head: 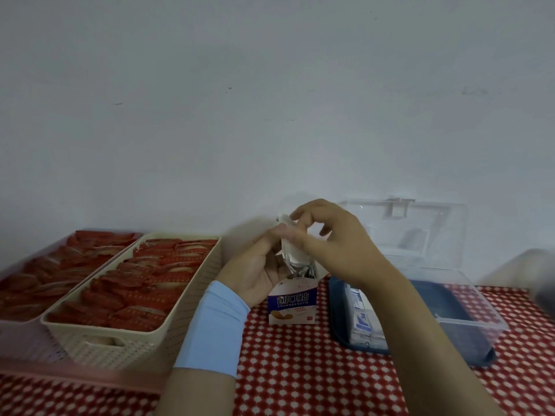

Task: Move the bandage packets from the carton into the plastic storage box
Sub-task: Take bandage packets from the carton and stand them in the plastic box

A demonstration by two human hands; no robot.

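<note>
Over the red-dotted tablecloth [300,370], our left hand [258,273] and right hand [330,244] pinch a bundle of bandage packets [292,253] just above the carton [292,303], while other packets [365,321] already lie in the plastic storage box [480,324], so we seem midway.

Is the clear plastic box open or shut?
Open: the plastic box has its lid raised behind it, with packets lying inside.

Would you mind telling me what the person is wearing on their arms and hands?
A smooth light-blue fabric band wraps the left arm from the wrist down the forearm, with no markings visible. The right arm is bare, without a sleeve. No gloves, rings or watch show.
</note>
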